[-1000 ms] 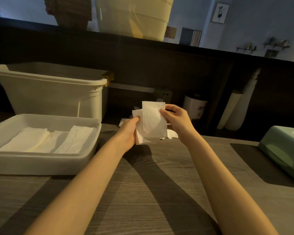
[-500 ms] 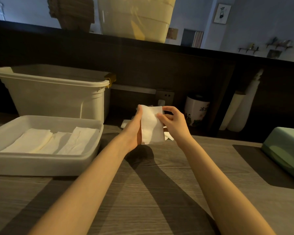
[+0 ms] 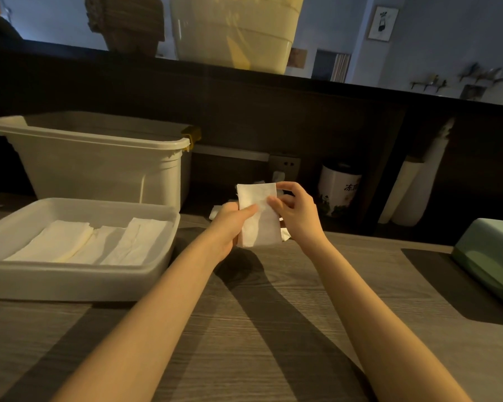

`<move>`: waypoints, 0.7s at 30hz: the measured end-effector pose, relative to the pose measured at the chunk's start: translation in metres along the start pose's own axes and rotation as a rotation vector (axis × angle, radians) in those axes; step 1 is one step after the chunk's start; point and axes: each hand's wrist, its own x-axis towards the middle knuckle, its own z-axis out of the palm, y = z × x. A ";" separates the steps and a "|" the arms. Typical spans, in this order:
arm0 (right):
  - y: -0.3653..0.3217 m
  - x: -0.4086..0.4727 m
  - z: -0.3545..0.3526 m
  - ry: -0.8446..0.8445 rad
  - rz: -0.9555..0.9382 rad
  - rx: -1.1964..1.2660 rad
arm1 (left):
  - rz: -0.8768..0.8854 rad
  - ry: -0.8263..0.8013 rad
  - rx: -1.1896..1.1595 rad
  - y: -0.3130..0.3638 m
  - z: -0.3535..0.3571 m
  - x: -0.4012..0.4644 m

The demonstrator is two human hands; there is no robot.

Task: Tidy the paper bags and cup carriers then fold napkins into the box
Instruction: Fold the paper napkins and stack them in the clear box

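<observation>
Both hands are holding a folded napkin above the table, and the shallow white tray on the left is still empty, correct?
Not quite. The head view shows folded napkins already lying in the shallow white tray. The rest holds: left hand and right hand hold the folded napkin above the table.

Café service counter: wood worktop (image 3: pixel 244 329) w/ napkin tray (image 3: pixel 70 285), raised bar ledge (image 3: pixel 331 91), paper rolls (image 3: pixel 413 192).

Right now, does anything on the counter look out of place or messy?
Mostly tidy. Loose napkin scraps lie on the counter behind the hands, outside the shallow box. Both hands hold a folded napkin.
</observation>
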 end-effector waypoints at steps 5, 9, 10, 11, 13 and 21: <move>-0.002 0.002 -0.006 0.058 0.033 0.072 | 0.027 0.152 -0.064 0.004 -0.009 0.005; 0.014 0.005 -0.010 0.123 0.007 -0.198 | 0.056 0.262 -0.125 0.008 -0.020 0.009; 0.018 0.005 -0.008 0.100 -0.010 -0.277 | 0.061 0.288 -0.133 0.008 -0.022 0.010; 0.023 0.004 -0.006 0.061 -0.029 -0.356 | 0.066 0.310 -0.139 0.008 -0.024 0.010; 0.031 0.003 0.001 -0.015 -0.069 -0.502 | 0.077 0.344 -0.135 0.008 -0.028 0.012; 0.036 0.014 0.033 -0.181 -0.136 -0.849 | 0.095 0.372 -0.085 0.007 -0.034 0.012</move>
